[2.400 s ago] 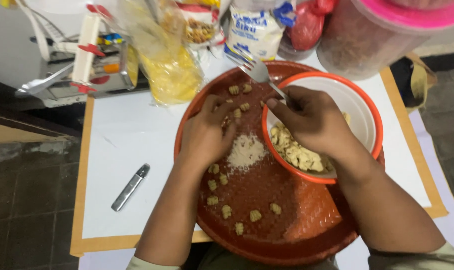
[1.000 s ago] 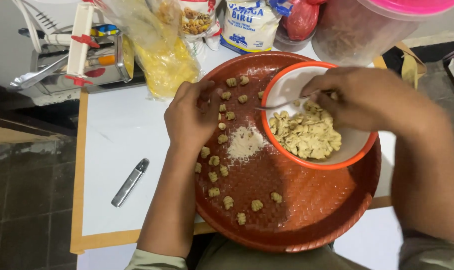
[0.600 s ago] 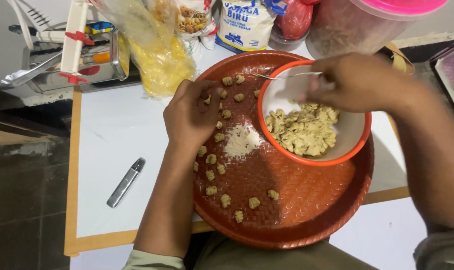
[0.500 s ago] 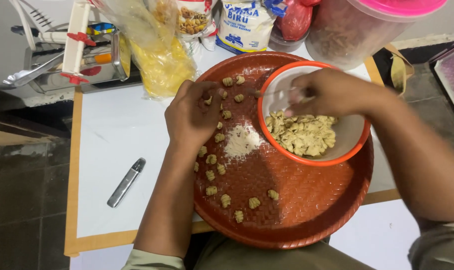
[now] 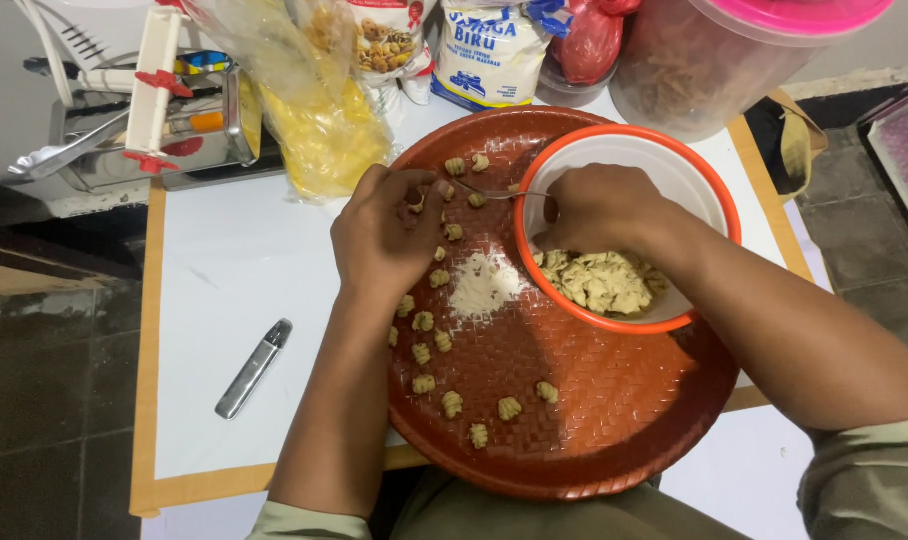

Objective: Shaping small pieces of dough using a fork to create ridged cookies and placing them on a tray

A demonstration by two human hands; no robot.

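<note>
The left hand [image 5: 384,240] rested curled on the far left part of the round red woven tray [image 5: 614,420], its fingers drawn together over a small dough piece [image 5: 415,203] near the tray's rim; whether they pinched that piece could not be told. The right hand [image 5: 599,208] sat inside the orange-rimmed white bowl [image 5: 694,180], its grip closed on the handle of a metal fork [image 5: 494,190] whose end stuck out over the bowl's left rim. The bowl stood on the right part of the tray and held a heap of pale dough [image 5: 604,282] just below the right hand.

Shaped dough pieces [image 5: 444,375] lay in a curved line along the tray's left and near sides, and a little mound of flour [image 5: 482,288] sat between the left hand and the bowl.

The tray took up most of the white surface [image 5: 224,300] with its orange border. Crowded against the tray's far edge were a clear bag of yellow contents [image 5: 324,140], a white-and-blue flour packet [image 5: 494,55], a red bag [image 5: 589,40] and a large clear jar with a pink lid [image 5: 714,60]. A metal machine [image 5: 154,130] stood at the far left corner. A slim grey pen-shaped device [image 5: 254,367] lay well apart to the left of the left forearm.
</note>
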